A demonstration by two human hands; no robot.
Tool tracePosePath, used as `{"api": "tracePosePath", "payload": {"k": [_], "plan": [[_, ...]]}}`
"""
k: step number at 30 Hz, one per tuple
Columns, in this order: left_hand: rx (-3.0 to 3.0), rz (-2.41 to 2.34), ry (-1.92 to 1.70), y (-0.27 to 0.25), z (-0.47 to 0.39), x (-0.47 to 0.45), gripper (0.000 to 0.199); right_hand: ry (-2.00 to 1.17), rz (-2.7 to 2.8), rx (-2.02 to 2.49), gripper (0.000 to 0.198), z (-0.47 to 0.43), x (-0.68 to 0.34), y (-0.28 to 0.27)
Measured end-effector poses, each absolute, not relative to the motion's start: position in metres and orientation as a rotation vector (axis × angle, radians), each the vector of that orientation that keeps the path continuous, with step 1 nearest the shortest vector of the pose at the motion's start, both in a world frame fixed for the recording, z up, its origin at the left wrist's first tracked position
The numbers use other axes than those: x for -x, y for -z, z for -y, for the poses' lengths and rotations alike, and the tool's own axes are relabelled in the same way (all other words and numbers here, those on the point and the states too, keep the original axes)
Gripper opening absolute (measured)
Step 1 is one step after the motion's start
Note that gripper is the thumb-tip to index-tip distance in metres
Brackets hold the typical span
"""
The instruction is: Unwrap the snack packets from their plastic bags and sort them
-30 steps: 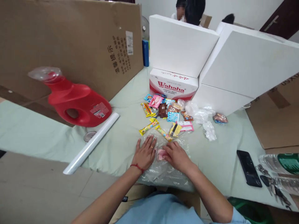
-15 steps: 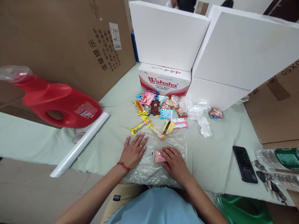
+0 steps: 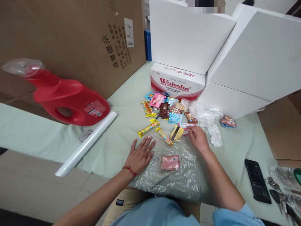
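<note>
My left hand [image 3: 140,155] lies flat with fingers spread on the left side of a clear plastic bag [image 3: 152,180] on the table. A pink packaged snack [image 3: 170,163] sits in the middle of that plastic, untouched by either hand. My right hand [image 3: 198,138] is at the right end of a pink and white packet [image 3: 185,125], its fingers bent round that end and partly hiding it. Left of those fingertips lies a yellow packet with a dark band [image 3: 177,132]. Two yellow stick packets, the left one [image 3: 148,128] and the right one [image 3: 164,136], lie beyond my left hand.
Several snack packets [image 3: 164,110] are heaped before the Wahaha box [image 3: 177,86], beside crumpled clear plastic [image 3: 204,113]. At left are a red jug [image 3: 70,100] and a white tube [image 3: 87,144]. A phone [image 3: 258,181] and keys [image 3: 279,196] lie right.
My right hand has left the pink snack and moved forward and right to the pink and white packet. My left hand stays flat on the plastic. The camera view has shifted.
</note>
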State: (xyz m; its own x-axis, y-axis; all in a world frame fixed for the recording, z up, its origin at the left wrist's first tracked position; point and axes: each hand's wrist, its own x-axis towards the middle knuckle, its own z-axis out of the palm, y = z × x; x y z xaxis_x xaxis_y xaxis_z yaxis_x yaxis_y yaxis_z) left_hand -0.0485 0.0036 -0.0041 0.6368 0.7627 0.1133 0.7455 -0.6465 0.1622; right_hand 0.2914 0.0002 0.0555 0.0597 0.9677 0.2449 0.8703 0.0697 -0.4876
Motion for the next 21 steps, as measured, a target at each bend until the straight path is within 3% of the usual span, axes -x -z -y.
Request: {"api": "tracePosePath", "payload": {"k": [8, 14, 21], "plan": [[-2.701, -1.282, -0.279, 0.004, -0.002, 0.048, 0.052, -0.081, 2.164, 1.688, 0.045, -0.146, -0.251, -0.073], [-2.701, -1.273, -0.289, 0.004, -0.003, 0.05, 0.053, -0.159, 2.414, 1.674, 0.081, -0.218, -0.189, -0.067], [-2.663, -1.253, -0.335, 0.004, -0.002, 0.049, 0.054, -0.008, 2.474, 1.787, 0.046, -0.182, -0.172, -0.057]]}}
